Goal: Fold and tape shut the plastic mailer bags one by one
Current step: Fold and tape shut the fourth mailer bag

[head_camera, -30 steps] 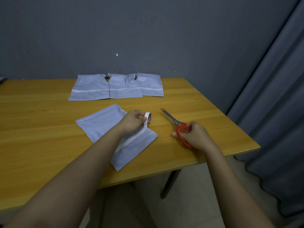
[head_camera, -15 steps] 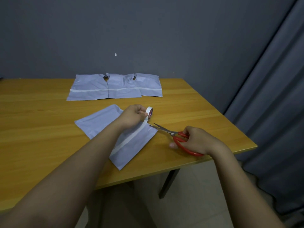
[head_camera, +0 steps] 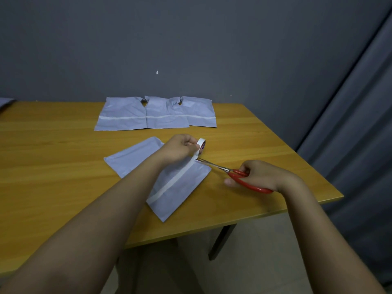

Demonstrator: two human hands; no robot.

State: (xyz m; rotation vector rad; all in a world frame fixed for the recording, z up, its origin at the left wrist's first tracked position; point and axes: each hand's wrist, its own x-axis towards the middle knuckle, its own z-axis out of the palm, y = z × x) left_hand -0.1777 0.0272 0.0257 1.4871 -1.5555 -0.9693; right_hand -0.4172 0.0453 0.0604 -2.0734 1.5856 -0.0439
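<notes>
A folded grey mailer bag lies askew on the wooden table, with a white tape strip running along its fold. My left hand holds a white tape roll just above the bag's far corner, the strip still joined to the roll. My right hand grips red-handled scissors. Their blades reach left and their tips touch the tape right below the roll.
Three taped grey mailer bags lie in a row at the back of the table, against the dark wall. The table's right edge and front corner are close to my right hand. A grey curtain hangs at the right.
My right hand lifted the scissors off the table and swung them left until the blade tips reached the tape under the roll. My left hand stayed on the roll.
</notes>
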